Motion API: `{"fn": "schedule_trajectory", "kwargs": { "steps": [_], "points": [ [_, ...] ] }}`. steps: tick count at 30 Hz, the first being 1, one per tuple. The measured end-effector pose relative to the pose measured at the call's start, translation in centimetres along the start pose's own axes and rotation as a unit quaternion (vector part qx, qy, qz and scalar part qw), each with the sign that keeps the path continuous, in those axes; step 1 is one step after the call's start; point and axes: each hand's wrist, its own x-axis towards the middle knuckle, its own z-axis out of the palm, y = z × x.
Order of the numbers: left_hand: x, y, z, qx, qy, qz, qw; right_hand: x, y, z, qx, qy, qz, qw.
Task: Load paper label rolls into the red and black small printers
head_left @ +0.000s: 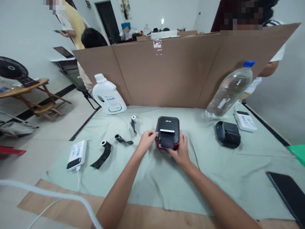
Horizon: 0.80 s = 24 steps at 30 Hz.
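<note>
A small label printer with a black top and red sides rests on the cloth in front of me. A black strip hangs out of its slot toward me, below a thin white edge. My left hand is closed, thumb and fingers bunched against the printer's left side. Around the right side and lower front corner wraps my right hand, gripping the body; its fingers are partly hidden. Left of the printer lie three small rolls with dark tails: a near roll, a middle roll and a far roll.
Cardboard stands across the back, with a white jug and water bottle before it. A white power bank with cable lies left. A black device, second power bank and phone lie right. People are beyond.
</note>
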Motion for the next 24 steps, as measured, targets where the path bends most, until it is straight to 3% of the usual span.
{"fn": "schedule_trajectory", "kwargs": {
  "steps": [5, 15, 24],
  "points": [
    [0.2, 0.4, 0.0, -0.058, -0.035, -0.032, 0.997, 0.0, 0.1, 0.0, 0.005, 0.001, -0.006, 1.0],
    [0.3, 0.4, -0.1, -0.036, -0.037, -0.03, 0.998, -0.1, 0.7, 0.2, 0.015, -0.001, -0.018, 1.0],
    [0.1, 2.2, -0.6, -0.022, -0.057, -0.08, 0.995, -0.2, 0.6, 0.3, 0.026, 0.004, -0.011, 1.0]
  ]
}}
